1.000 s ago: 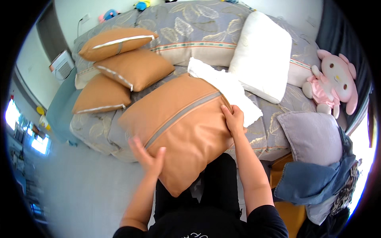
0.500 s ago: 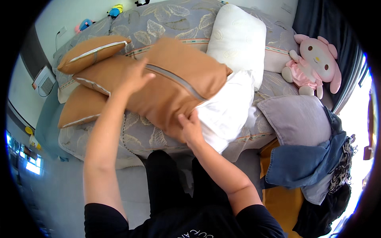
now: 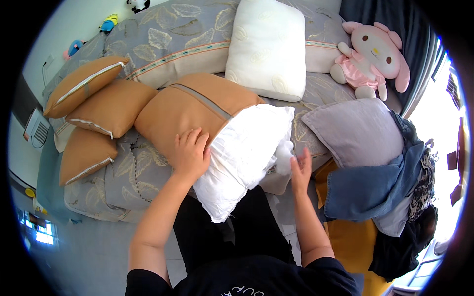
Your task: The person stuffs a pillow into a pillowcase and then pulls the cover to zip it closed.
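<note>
A brown cushion cover with a grey stripe lies on the sofa in front of me. Out of its open end sticks a white cushion insert, one corner hanging over the sofa's front edge above my legs. My left hand lies on the cover beside that opening, fingers spread over the fabric and the thumb not clearly visible. To the right of the insert, my right hand is open, fingers apart. Its thumb is close to a tuft of white stuffing poking from the insert; whether they touch I cannot tell.
Several brown cushions are piled at the left on the leaf-patterned sofa. A white pillow leans at the back, near a pink plush toy. At right, a grey cushion lies beside blue cloth.
The brown cover with its insert has turned and come nearer, separating from the cushion pile. My left hand moved down to the opening; my right hand left the cover and moved right.
</note>
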Available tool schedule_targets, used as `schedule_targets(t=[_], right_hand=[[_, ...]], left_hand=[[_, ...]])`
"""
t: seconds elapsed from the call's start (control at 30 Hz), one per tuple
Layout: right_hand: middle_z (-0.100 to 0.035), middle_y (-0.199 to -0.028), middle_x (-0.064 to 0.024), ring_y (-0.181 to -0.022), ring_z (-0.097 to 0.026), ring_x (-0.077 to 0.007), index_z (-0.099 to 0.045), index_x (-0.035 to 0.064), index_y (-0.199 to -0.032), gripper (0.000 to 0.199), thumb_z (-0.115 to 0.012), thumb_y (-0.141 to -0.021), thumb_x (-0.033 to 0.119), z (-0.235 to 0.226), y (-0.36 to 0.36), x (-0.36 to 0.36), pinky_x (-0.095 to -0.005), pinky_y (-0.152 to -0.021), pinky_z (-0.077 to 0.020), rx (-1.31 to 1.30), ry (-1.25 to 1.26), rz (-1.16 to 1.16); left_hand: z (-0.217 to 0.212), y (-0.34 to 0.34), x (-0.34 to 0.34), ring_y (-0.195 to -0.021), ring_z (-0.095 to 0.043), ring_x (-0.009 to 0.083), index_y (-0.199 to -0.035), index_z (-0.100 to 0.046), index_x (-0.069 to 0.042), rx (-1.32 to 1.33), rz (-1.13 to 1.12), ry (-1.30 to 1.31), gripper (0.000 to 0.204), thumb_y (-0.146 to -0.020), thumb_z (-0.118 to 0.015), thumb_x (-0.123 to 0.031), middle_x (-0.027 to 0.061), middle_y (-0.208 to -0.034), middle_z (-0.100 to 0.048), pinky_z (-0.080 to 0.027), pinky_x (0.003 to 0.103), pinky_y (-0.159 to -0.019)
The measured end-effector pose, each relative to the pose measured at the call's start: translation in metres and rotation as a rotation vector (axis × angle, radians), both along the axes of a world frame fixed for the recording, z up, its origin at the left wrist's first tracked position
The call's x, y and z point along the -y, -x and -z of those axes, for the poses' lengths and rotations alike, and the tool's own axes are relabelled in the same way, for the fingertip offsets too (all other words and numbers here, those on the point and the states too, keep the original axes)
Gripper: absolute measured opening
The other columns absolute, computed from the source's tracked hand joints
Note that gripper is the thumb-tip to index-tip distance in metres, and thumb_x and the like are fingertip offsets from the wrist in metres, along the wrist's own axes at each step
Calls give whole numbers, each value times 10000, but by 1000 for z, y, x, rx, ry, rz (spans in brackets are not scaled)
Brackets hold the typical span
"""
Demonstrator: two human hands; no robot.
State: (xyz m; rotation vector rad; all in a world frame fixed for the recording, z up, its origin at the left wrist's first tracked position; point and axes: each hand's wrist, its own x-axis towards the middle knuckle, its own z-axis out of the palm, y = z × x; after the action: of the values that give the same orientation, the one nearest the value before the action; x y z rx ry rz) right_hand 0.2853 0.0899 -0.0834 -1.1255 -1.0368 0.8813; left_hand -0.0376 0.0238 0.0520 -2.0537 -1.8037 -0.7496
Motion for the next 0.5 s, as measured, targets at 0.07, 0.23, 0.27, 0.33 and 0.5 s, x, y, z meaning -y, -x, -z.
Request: schedule_targets(t=[0.07, 0.23, 0.27, 0.33, 0.5], right_hand=[[-506, -1334, -109, -1151, -508, -182, -455, 31, -1391, 553, -651, -886, 140, 11, 10, 9, -305, -933, -424, 49, -90, -232], [-622, -1210, -193, -1050, -614, -307, -557, 15, -1266, 421, -570, -846, -20, 16, 99, -6, -362, -885, -489, 322, -312, -360], [-621, -1166, -174, -1094, -580, -297, -578, -1, -1196, 377, -627, -822, -4, -10, 121, 5, -364, -948, -441, 474, -331, -401], [-557, -1199, -246, -1155, -500, -419, -516, 4, -1255, 597, -513, -668, -109, -41, 159, 27, -409, -995, -396, 488, -248, -627], [-474, -1244, -290, -1194, -394, -482, -466, -39, -1215, 539, -547, -682, -32, -50, 211, 70, -511, -1024, -333, 603, -253, -859]], left_hand=[[-3, -5, -9, -1104, -529, 309, -1111, -631, -55, -62, 34, -98, 384, -732, -670, -110, 119, -1168, -579, -410, 478, -949], [-4, 2, -24, -943, -607, 300, -999, -657, -44, -132, -8, -29, 256, -746, -629, -75, 105, -942, -641, -481, 414, -809], [-7, 14, -25, -918, -614, 303, -982, -658, -46, -67, -66, -51, 236, -751, -626, -77, 105, -913, -644, -487, 416, -790], [-21, 40, -20, -867, -627, 309, -949, -661, -50, 58, -183, -93, 195, -761, -621, -83, 105, -855, -649, -499, 420, -751], [-55, 46, -1, -1024, -604, 341, -1078, -653, -64, 223, 38, -126, 294, -811, -664, -189, 135, -1094, -647, -475, 435, -878]])
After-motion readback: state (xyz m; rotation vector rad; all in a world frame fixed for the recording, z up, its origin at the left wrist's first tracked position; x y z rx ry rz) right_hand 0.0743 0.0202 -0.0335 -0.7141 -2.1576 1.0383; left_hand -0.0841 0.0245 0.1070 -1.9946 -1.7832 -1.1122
